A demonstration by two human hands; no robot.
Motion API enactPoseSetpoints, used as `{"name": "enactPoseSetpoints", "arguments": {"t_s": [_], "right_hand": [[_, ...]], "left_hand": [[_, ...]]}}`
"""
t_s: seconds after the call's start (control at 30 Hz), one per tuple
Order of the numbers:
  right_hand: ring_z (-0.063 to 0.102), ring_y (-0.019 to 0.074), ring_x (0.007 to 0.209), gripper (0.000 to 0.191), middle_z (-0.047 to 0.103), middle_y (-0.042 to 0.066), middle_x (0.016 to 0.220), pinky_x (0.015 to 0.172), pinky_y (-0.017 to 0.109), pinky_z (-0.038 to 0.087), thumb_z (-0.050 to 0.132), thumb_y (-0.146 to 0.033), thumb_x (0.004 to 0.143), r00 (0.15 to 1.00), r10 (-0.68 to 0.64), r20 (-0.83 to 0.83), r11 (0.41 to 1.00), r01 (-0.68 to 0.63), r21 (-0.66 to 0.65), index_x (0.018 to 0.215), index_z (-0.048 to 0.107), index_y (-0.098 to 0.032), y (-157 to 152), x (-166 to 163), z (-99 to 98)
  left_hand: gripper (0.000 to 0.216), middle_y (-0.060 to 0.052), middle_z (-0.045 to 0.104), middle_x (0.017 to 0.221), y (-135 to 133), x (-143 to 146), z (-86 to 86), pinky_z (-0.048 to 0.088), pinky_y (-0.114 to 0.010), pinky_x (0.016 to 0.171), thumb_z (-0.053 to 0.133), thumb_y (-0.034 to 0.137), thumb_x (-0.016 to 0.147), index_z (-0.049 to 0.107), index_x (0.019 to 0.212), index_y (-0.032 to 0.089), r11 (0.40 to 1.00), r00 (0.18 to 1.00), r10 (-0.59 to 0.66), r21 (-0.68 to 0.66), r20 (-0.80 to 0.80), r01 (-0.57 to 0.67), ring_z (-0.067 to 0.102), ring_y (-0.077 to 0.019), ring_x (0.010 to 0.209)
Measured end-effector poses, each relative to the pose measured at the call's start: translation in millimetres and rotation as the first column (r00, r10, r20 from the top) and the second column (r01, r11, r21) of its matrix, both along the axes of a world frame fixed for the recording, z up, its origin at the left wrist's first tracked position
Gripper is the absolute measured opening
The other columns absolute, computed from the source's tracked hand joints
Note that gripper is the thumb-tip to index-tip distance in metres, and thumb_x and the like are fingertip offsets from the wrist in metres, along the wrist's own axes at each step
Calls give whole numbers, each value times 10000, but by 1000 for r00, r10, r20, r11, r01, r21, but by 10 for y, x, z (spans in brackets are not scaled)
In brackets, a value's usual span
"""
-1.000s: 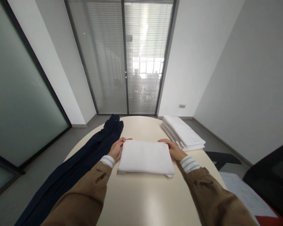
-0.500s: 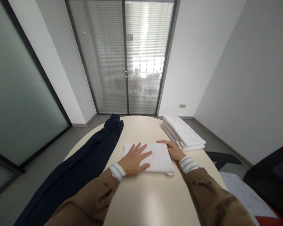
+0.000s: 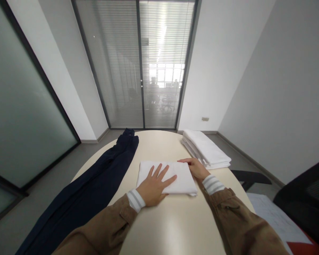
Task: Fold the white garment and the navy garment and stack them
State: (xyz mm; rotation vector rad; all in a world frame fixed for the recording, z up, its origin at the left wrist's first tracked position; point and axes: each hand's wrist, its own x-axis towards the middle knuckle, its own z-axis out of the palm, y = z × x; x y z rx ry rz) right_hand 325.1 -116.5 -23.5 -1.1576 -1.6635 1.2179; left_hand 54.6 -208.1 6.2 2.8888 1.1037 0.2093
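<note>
Pale table [image 3: 159, 146]: one folded white cloth [image 3: 183, 180], your left hand [image 3: 152, 187] atop, fingers spread, best pressed evenly; right hand [image 3: 199, 170] at its edge, grip unclear.

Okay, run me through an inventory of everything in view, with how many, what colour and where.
folded white cloth: one, white, mid-table under the left hand
cloth stack: one, white, far right of the table; layers uncountable
garment: one, navy, lengthwise along the table's left
table: one, cream, centre
chair: one, black, right edge
papery sheet: count unclear, white, right of the table
red item: one, red, bottom right, partly hidden
blinds: two panels, pale grey, beyond the table
frosted panel: one, greenish grey, left
wall plate: one, beige, low on the back wall
walls: several, white-grey, around
floor: one, grey, below
sleeves: two, brown, striped cuffs
left hand: one, bare, spread on the cloth
right hand: one, bare, at its right edge
</note>
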Motion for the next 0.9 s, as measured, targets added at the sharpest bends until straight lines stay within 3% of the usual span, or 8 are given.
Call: {"name": "enactPoseSetpoints", "arguments": {"t_s": [0.1,0.27,0.37,0.47,0.57,0.67,0.73,0.9], "right_hand": [[718,291,941,339,775,80,992,920,469,553,699,-347,706,995,-36,97,998,30,56,991,783,-184,33,53,24],[646,309,1134,337,738,91,1129,1067,487,443,534,-294,852,911,-346,225,905,260,338,1073,769,-197,-144,-62,285],[527,289,1303,439,620,67,1360,1141,475,358,449,-369,958,904,-233,357,886,46,462,1337,621,-230,-399,-346,415],[336,282,1447,508,462,55,1516,1202,517,216,390,-449,999,801,-159,577,865,-169,472,1464,477,-266,-582,-624,360],[269,280,1476,517,413,60,1548,1210,528,165,330,-456,1018,706,-181,684,861,-223,458,1489,439,-273,-602,-737,211],[229,285,1489,528,385,45,1567,1209,530,155,334,-475,1012,684,-200,702,862,-218,458,1501,414,-293,-537,-719,108],[205,298,1494,536,369,41,1576,1208,542,134,351,-498,1002,674,-236,700,872,-171,459,1493,426,-300,-498,-694,77],[179,330,1495,547,330,63,1594,1176,610,134,362,-537,987,633,-343,694,896,-1,444,1466,457,-292,-455,-667,12]], "left_hand": [[850,-117,12,1657,-7,23,-6,120,-690,1141,647,329,860,177,1568,349,1000,1000,-2,12,-8,2,48,-453,1487],[833,-125,51,1655,-17,72,-23,131,-700,1130,636,352,862,189,1565,352,999,999,33,9,-10,-33,75,-460,1483],[839,-157,93,1646,6,68,-89,120,-665,1153,601,434,869,187,1575,248,998,999,49,27,21,-50,72,-440,1490],[852,-210,161,1624,45,45,-166,94,-621,1178,543,533,878,242,1550,106,995,994,90,47,68,-93,69,-418,1496],[889,-202,220,1611,76,28,-183,79,-619,1180,546,604,857,273,1537,100,990,984,136,25,117,-140,88,-418,1494],[918,-165,233,1616,102,6,-134,88,-614,1180,512,683,853,255,1551,146,987,972,157,-46,174,-151,113,-406,1494],[791,-139,232,1621,135,-31,-102,82,-596,1186,418,647,920,297,1541,173,979,961,194,-106,199,-176,124,-377,1499],[672,-160,191,1626,300,-189,-169,36,-599,1177,333,557,977,345,1525,169,892,870,434,-247,234,-378,68,-371,1508]]}}
